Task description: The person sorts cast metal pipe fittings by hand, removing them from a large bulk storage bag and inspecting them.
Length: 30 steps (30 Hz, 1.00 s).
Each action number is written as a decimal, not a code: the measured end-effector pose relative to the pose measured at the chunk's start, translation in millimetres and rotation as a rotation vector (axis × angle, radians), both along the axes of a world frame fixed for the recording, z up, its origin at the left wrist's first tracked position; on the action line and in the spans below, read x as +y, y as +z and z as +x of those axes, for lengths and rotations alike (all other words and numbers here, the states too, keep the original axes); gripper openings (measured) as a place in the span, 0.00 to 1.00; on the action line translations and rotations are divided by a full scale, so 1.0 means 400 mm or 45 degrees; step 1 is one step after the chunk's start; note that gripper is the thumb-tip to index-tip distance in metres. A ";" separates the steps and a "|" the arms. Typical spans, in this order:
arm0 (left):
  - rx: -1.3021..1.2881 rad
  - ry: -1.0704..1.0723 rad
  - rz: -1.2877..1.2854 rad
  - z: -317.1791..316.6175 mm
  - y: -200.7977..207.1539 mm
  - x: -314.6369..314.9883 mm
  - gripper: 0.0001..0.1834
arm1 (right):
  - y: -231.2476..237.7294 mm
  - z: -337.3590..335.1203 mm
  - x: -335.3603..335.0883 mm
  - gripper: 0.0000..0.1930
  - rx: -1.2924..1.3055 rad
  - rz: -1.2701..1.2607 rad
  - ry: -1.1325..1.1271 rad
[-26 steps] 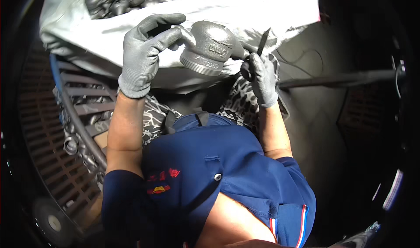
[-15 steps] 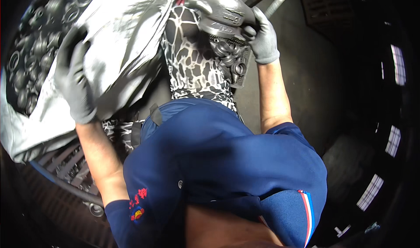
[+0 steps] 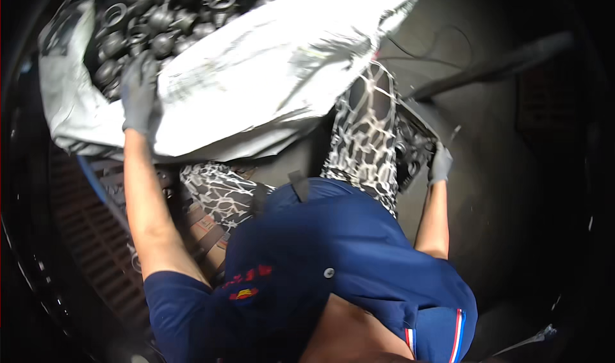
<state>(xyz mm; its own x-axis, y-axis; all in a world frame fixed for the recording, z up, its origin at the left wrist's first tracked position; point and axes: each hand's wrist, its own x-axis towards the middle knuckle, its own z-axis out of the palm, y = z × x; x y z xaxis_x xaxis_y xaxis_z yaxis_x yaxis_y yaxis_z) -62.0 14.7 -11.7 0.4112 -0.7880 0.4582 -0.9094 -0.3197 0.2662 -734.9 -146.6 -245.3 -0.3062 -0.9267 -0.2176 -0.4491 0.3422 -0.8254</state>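
My left hand (image 3: pixel 139 97), in a grey glove, reaches over the near rim of a large white sack (image 3: pixel 256 100). Its fingers are stretched out and rest against dark metal parts (image 3: pixel 163 42) heaped inside; some are ring-shaped, others rounded. Down beside my right leg, my gloved right hand (image 3: pixel 440 164) is at the side of a shallow crate (image 3: pixel 416 116) of dark metal parts (image 3: pixel 413 151). A short pale stick (image 3: pixel 455 132) juts up by its fingers and appears to be held in them. Blur hides the exact finger positions.
A long dark bar (image 3: pixel 493 68) slants up rightward beyond the crate. A thin cable (image 3: pixel 442 55) curves across the floor at the back. To the left are a slatted brown pallet (image 3: pixel 96 235) and a blue edge (image 3: pixel 96 180). My patterned trouser leg (image 3: pixel 362 126) stands between sack and crate.
My right hand has lowered from in front of me to the crate; the large grey lettered metal piece it held is out of sight. My left hand has come against the sack's parts. The view has turned left.
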 end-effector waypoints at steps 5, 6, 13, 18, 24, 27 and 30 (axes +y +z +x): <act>0.354 0.252 0.441 0.003 -0.004 0.047 0.32 | 0.347 0.328 -0.080 0.14 -0.613 -0.222 0.314; 0.408 0.237 0.407 -0.026 0.025 0.050 0.31 | 0.430 0.409 -0.070 0.14 -0.641 -0.263 0.384; 0.051 -0.108 0.019 -0.124 0.074 0.122 0.10 | 0.679 0.846 -0.007 0.13 -0.280 -1.172 1.458; -0.056 -0.272 0.075 -0.125 0.103 0.130 0.05 | 0.653 1.088 -0.077 0.23 0.320 -1.387 1.776; -0.094 -0.232 0.540 -0.111 0.111 0.132 0.06 | 0.607 1.085 -0.098 0.08 0.247 -0.741 2.135; 0.193 -0.295 0.452 -0.126 0.143 0.140 0.12 | 0.609 1.049 -0.099 0.10 0.173 -0.481 2.264; 0.247 -0.251 0.446 -0.142 0.160 0.127 0.13 | 0.585 1.040 -0.111 0.14 0.189 -0.581 2.390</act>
